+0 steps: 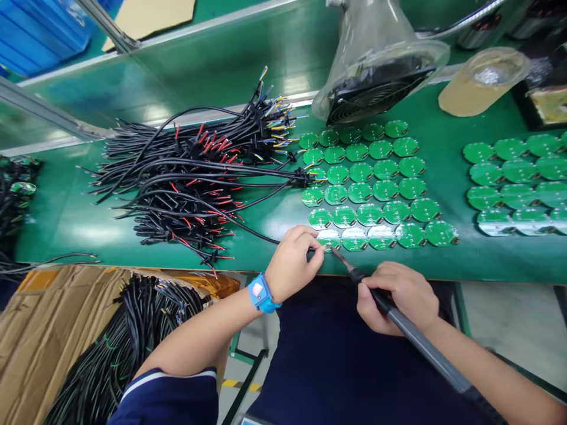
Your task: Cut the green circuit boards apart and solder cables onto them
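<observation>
My right hand (398,298) is wrapped around the handle of a soldering iron (390,307). The iron's tip reaches the edge of a round green circuit board (328,237) at the front left of a grid of boards. My left hand (296,260), with a blue wristband (261,293), pinches the end of a black cable (254,232) beside that same board. The cable runs back left to a heap of cables; its wire ends are hidden by my fingers. More circuit boards (383,237) lie in rows just behind the iron.
Black cables (177,195) with red and coloured wire ends lie piled left. A fan (381,77) under a clear hood and a yellowish cup (482,82) stand behind. More boards (518,171) lie at right. A cardboard box (57,330) of cables stands below, front left.
</observation>
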`<action>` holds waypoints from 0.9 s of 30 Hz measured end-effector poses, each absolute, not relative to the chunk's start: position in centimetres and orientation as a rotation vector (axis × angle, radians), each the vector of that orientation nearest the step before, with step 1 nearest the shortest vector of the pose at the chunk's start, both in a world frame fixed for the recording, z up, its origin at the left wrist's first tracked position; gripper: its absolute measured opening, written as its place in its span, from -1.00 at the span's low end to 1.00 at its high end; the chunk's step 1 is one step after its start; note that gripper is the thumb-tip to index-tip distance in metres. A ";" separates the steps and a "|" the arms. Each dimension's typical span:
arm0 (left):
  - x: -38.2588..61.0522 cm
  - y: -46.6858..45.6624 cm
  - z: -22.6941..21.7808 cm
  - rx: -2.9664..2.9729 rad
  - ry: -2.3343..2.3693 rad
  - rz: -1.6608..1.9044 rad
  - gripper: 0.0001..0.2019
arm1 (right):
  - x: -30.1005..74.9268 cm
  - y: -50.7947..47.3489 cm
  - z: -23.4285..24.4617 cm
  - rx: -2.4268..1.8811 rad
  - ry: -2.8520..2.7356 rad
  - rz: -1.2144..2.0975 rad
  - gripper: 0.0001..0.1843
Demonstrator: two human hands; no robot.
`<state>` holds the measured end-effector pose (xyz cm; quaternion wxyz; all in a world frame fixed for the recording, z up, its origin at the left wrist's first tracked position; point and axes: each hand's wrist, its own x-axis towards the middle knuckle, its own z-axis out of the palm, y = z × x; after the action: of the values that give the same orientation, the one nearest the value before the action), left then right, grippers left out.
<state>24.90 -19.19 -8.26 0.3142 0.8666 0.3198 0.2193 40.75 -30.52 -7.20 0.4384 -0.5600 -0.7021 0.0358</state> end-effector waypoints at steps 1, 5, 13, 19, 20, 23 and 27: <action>24.9 -19.3 -8.3 2.291 0.849 0.582 -0.94 | 40.6 -30.6 -7.3 -1.393 -1.753 0.060 -0.82; 25.1 -19.6 -8.5 2.319 0.874 0.591 -0.96 | 40.0 -31.0 -7.7 -1.382 -1.774 -0.042 -0.75; 25.4 -20.1 -8.6 2.353 0.934 0.627 -0.96 | 40.0 -31.1 -7.5 -1.455 -1.742 -0.058 -0.81; 25.7 -20.2 -8.3 2.346 0.976 0.610 -0.95 | 40.3 -31.5 -7.6 -1.470 -1.636 0.077 -0.84; 25.7 -20.2 -8.3 2.340 0.981 0.602 -0.94 | 40.6 -31.6 -7.7 -1.515 -1.542 0.128 -0.86; 25.8 -20.2 -8.0 2.329 0.988 0.572 -0.93 | 42.3 -31.4 -8.2 -1.580 -1.216 0.261 -0.92; 25.6 -19.9 -7.7 2.350 0.967 0.524 -0.93 | 45.0 -29.9 -9.4 -1.420 -1.058 0.651 -0.92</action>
<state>25.64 -19.92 -7.70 0.2703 0.8721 0.3587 0.1944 44.97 -29.88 -9.44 0.5871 -0.6092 -0.4540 0.2795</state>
